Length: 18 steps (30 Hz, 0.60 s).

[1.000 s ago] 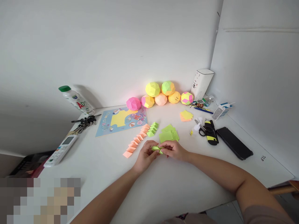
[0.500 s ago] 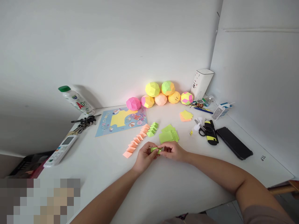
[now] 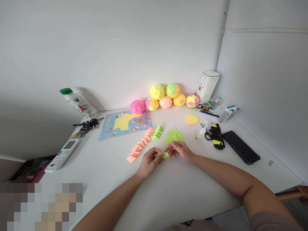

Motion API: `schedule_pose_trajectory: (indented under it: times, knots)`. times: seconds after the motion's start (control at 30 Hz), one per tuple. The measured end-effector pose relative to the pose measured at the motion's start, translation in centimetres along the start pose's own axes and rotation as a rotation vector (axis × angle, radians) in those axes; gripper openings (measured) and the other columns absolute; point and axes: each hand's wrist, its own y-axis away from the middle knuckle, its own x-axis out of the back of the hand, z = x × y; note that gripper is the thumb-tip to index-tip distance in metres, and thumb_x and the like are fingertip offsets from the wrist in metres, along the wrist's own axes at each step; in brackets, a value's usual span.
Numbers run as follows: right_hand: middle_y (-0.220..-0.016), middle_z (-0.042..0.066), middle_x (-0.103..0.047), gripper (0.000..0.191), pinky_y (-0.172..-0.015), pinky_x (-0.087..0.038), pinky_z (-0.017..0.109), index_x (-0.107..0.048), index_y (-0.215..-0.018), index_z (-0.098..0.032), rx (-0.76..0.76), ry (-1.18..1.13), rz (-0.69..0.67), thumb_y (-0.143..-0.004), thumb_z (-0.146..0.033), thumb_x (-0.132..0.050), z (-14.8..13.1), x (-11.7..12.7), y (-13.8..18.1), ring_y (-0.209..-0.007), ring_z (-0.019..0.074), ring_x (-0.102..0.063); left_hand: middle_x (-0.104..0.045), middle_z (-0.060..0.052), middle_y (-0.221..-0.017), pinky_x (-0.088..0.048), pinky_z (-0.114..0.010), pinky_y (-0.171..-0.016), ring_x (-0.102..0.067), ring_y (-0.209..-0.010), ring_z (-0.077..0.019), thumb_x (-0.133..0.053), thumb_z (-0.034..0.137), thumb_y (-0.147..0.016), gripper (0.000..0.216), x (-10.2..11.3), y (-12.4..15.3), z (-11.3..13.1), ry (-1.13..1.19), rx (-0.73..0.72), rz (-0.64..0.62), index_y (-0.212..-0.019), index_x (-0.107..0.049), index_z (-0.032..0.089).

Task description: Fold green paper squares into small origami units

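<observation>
A small folded green paper piece [image 3: 163,155] is pinched between both my hands low over the white table [image 3: 168,192]. My left hand [image 3: 149,161] curls round its left end. My right hand [image 3: 179,150] pinches its right end with the fingertips. Just behind my right hand lies a loose pile of green paper squares [image 3: 172,137]. To the left runs a slanting row of folded orange pieces [image 3: 139,146] that ends in a few folded green pieces [image 3: 157,132].
Several paper polyhedron balls [image 3: 165,96] sit against the wall. A picture sheet [image 3: 125,123], keys [image 3: 86,125], a remote [image 3: 62,154] and a bottle [image 3: 78,103] lie left. Scissors [image 3: 214,134], a black phone [image 3: 241,147], a white box [image 3: 207,86] and yellow-orange notes [image 3: 192,119] lie right.
My right hand has lifted slightly and shifted back toward the green pile. The green piece now shows flatter between the two hands. The left hand has barely moved.
</observation>
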Motion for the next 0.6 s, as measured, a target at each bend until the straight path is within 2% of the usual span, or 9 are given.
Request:
schedule_pose_trajectory:
  times: [0.13, 0.23, 0.3, 0.4, 0.47, 0.53, 0.6]
  knots:
    - [-0.092, 0.013, -0.069, 0.053, -0.050, -0.042, 0.025, -0.067, -0.094, -0.012, -0.026, -0.283, 0.005, -0.084, -0.059, -0.043, -0.49, 0.68, -0.59, -0.065, 0.0170, -0.064, -0.056, 0.001, -0.068, -0.044, -0.022, -0.054, -0.058, -0.060, -0.0120, -0.062, 0.046, -0.076, 0.031, -0.05, 0.08, 0.14, -0.022, 0.024, -0.006, -0.077, -0.051, 0.017]
    - [-0.097, 0.014, -0.069, 0.049, -0.053, -0.043, 0.025, -0.068, -0.094, -0.013, -0.068, -0.351, 0.018, -0.086, -0.054, -0.043, -0.81, 0.92, -0.68, -0.071, 0.0184, -0.065, -0.057, 0.000, -0.067, -0.044, -0.023, -0.054, -0.057, -0.060, -0.0127, -0.060, 0.047, -0.077, 0.031, 0.10, 0.08, -0.10, -0.040, 0.012, -0.023, -0.077, -0.051, 0.018]
    - [-0.096, 0.014, -0.070, 0.048, -0.056, -0.044, 0.027, -0.069, -0.092, -0.013, -0.093, -0.369, 0.031, -0.087, -0.053, -0.042, -0.98, 0.95, -0.64, -0.075, 0.0197, -0.066, -0.060, -0.002, -0.073, -0.046, -0.024, -0.058, -0.059, -0.065, -0.0144, -0.058, 0.044, -0.080, 0.028, 0.21, 0.12, -0.25, -0.082, -0.059, -0.033, -0.078, -0.053, 0.017]
    - [-0.090, 0.013, -0.071, 0.048, -0.058, -0.045, 0.028, -0.069, -0.088, -0.012, -0.108, -0.372, 0.040, -0.086, -0.053, -0.044, -1.07, 0.93, -0.59, -0.074, 0.0205, -0.066, -0.063, -0.010, -0.100, -0.047, -0.034, -0.080, -0.060, -0.094, -0.0214, -0.055, 0.035, -0.084, 0.018, 0.25, 0.24, -0.30, -0.250, -0.309, -0.030, -0.078, -0.055, 0.018]
    - [-0.088, 0.013, -0.071, 0.046, -0.057, -0.044, 0.028, -0.069, -0.087, -0.012, -0.105, -0.368, 0.037, -0.085, -0.052, -0.046, -1.02, 0.95, -0.59, -0.073, 0.0202, -0.066, -0.058, -0.012, -0.118, -0.039, -0.043, -0.096, -0.050, -0.116, -0.0257, -0.053, 0.027, -0.085, 0.010, 0.18, 0.34, -0.29, -0.412, -0.522, -0.014, -0.079, -0.055, 0.019]
    - [-0.087, 0.012, -0.072, 0.044, -0.056, -0.044, 0.027, -0.069, -0.087, -0.012, -0.099, -0.366, 0.032, -0.084, -0.051, -0.048, -0.91, 0.98, -0.60, -0.072, 0.0199, -0.066, -0.054, -0.013, -0.127, -0.032, -0.049, -0.102, -0.041, -0.126, -0.0274, -0.052, 0.020, -0.085, 0.006, 0.06, 0.44, -0.29, -0.558, -0.702, -0.008, -0.080, -0.055, 0.019]
    - [-0.087, 0.012, -0.071, 0.044, -0.056, -0.044, 0.027, -0.069, -0.086, -0.012, -0.097, -0.357, 0.034, -0.084, -0.050, -0.048, -0.77, 1.01, -0.60, -0.072, 0.0196, -0.066, -0.051, -0.013, -0.130, -0.032, -0.052, -0.103, -0.037, -0.129, -0.0278, -0.051, 0.015, -0.085, 0.007, -0.08, 0.56, -0.33, -0.665, -0.814, -0.009, -0.081, -0.055, 0.019]
